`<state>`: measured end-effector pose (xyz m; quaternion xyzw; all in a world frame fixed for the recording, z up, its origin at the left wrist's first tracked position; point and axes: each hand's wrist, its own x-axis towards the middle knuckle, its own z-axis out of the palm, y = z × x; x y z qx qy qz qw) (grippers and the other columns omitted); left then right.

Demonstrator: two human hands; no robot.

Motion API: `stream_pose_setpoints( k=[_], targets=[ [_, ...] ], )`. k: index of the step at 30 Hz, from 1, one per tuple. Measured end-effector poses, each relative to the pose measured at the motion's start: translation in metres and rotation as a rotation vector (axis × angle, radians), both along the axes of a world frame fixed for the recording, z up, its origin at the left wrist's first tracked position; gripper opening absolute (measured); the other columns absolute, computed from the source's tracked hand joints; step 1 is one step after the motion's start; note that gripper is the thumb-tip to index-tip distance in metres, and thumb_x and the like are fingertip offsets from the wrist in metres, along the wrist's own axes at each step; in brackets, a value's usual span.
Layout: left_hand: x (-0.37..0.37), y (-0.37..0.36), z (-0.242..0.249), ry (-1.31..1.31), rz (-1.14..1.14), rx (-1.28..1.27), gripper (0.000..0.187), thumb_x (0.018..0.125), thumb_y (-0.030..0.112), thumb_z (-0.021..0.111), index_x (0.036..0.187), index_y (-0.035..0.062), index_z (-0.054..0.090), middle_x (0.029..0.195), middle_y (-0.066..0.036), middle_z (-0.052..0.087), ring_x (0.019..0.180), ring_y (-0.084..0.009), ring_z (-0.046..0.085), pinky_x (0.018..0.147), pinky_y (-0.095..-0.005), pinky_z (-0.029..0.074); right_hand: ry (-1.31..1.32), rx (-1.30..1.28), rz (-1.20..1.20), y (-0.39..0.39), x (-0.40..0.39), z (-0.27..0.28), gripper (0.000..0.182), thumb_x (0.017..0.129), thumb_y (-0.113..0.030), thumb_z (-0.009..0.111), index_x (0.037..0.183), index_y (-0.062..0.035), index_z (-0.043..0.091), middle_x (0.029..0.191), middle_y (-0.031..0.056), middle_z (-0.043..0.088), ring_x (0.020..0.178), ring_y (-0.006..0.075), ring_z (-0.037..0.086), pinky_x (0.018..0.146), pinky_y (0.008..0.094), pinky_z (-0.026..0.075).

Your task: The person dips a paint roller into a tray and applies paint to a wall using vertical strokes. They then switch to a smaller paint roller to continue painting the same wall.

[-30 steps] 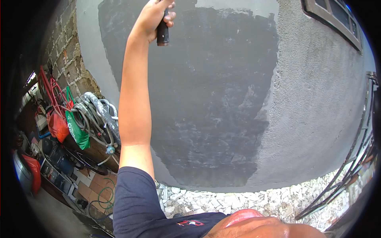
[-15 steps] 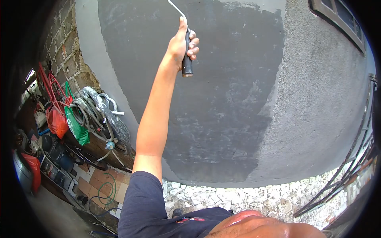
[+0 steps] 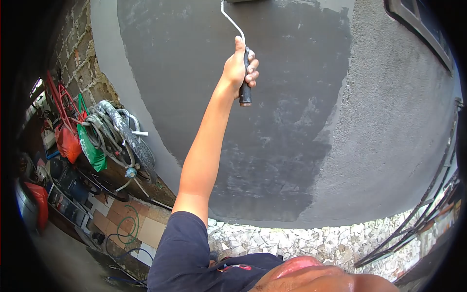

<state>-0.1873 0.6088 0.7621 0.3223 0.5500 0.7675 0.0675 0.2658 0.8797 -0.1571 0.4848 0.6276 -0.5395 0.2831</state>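
My left hand (image 3: 242,70) is raised in front of the wall, closed round the black handle (image 3: 245,100) of a paint roller. The thumb points up along the handle, and the fingers wrap its right side. A bent white metal rod (image 3: 232,22) runs up from the handle to the roller head (image 3: 242,1), mostly cut off by the top edge. Behind it, a large dark grey painted patch (image 3: 282,112) covers the middle of the wall. Lighter grey bare wall (image 3: 384,121) borders it at the right. My right hand is out of view.
Coiled hoses (image 3: 109,129) and red and green bags (image 3: 92,148) hang at the left, by rough blockwork (image 3: 80,48). Broken white stone pieces (image 3: 292,243) cover the ground along the wall's foot. Dark metal bars (image 3: 413,228) lean at the right, below a window frame (image 3: 423,29).
My left hand has moved right and slightly down with the paint roller. The lower edge of the roller head now shows at the top, where only the rod showed before.
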Motion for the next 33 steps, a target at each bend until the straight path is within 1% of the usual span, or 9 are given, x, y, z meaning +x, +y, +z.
stream_pose_setpoints(
  k=[6,7,8,10,12,15,19,27,33],
  targets=[
    [-0.011,0.028,0.066,0.061,0.045,0.083,0.065,0.099,0.077,0.031,0.084,0.0152,0.042,0.061,0.006,0.034,0.048,-0.0042,0.032,0.045,-0.0222,0.032,-0.027,-0.006,-0.021,0.019,-0.009,0.002,0.057,0.104,-0.048,0.052,0.097,0.0057,0.067,0.081,0.0165,0.072,0.061,0.0268,0.071,0.054,0.04,0.06],
    [-0.016,0.032,0.082,0.075,0.042,0.083,0.069,0.095,0.082,0.03,0.081,0.0158,0.039,0.06,0.005,0.034,0.047,-0.0074,0.035,0.046,-0.0269,0.036,-0.037,-0.001,-0.025,0.023,-0.011,0.005,0.056,0.104,-0.048,0.052,0.096,0.0055,0.068,0.081,0.0164,0.072,0.061,0.0268,0.07,0.054,0.0399,0.06],
    [-0.021,0.034,0.102,0.021,-0.01,0.133,0.055,0.1,0.071,0.044,0.086,0.018,0.042,0.062,0.006,0.038,0.046,-0.0057,0.037,0.042,-0.0233,0.034,-0.046,0.005,-0.029,0.029,-0.013,0.004,0.056,0.104,-0.048,0.052,0.096,0.0052,0.068,0.081,0.0164,0.072,0.061,0.0268,0.07,0.054,0.0398,0.06],
    [-0.033,0.03,0.13,0.059,0.009,0.117,0.064,0.096,0.079,0.033,0.081,0.0177,0.039,0.056,0.005,0.034,0.043,-0.0075,0.035,0.041,-0.0245,0.034,-0.06,0.016,-0.034,0.037,-0.023,0.016,0.056,0.104,-0.048,0.052,0.095,0.0048,0.068,0.081,0.0164,0.072,0.06,0.0268,0.07,0.053,0.0397,0.06],
    [-0.029,0.018,0.138,0.078,0.044,0.071,0.061,0.099,0.076,0.034,0.083,0.018,0.04,0.058,0.005,0.036,0.043,-0.0069,0.034,0.041,-0.0241,0.033,-0.038,0.008,-0.031,0.035,-0.036,0.037,0.055,0.103,-0.047,0.053,0.095,0.0053,0.068,0.081,0.0166,0.072,0.059,0.0272,0.07,0.052,0.0394,0.06],
    [-0.017,0.006,0.1,0.082,0.08,0.001,0.063,0.099,0.077,0.033,0.083,0.0163,0.041,0.059,0.006,0.035,0.045,-0.0049,0.032,0.042,-0.0222,0.031,0.003,0.02,0.055,0.035,-0.054,0.023,0.055,0.103,-0.046,0.053,0.094,0.006,0.068,0.082,0.0168,0.072,0.059,0.0274,0.07,0.052,0.0393,0.06],
    [-0.004,-0.003,0.034,0.01,0.128,-0.087,0.067,0.097,0.079,0.033,0.083,0.0149,0.043,0.06,0.007,0.033,0.047,-0.0034,0.029,0.044,-0.0205,0.027,0.05,-0.029,0.09,0.034,-0.073,0.006,0.06,0.105,-0.052,0.049,0.113,0.0063,0.062,0.1,0.0168,0.075,0.066,0.0255,0.073,0.056,0.0387,0.061],
    [-0.022,0.02,0.111,0.115,0.179,-0.025,0.066,0.099,0.078,0.028,0.083,0.0151,0.04,0.06,0.006,0.035,0.048,-0.0047,0.034,0.045,-0.0238,0.035,0.012,-0.003,0.139,0.056,-0.079,0.035,0.058,0.105,-0.048,0.048,0.11,0.0068,0.064,0.097,0.0181,0.075,0.065,0.0275,0.073,0.057,0.0394,0.062],
    [-0.001,0.034,0.018,-0.039,0.201,-0.034,0.068,0.094,0.084,0.031,0.084,0.0172,0.041,0.058,0.008,0.033,0.045,-0.004,0.03,0.043,-0.0224,0.03,-0.031,-0.021,0.116,0.059,-0.075,0.053,0.056,0.106,-0.048,0.049,0.103,0.0058,0.066,0.091,0.018,0.074,0.062,0.0271,0.071,0.057,0.0394,0.061]
  ],
)
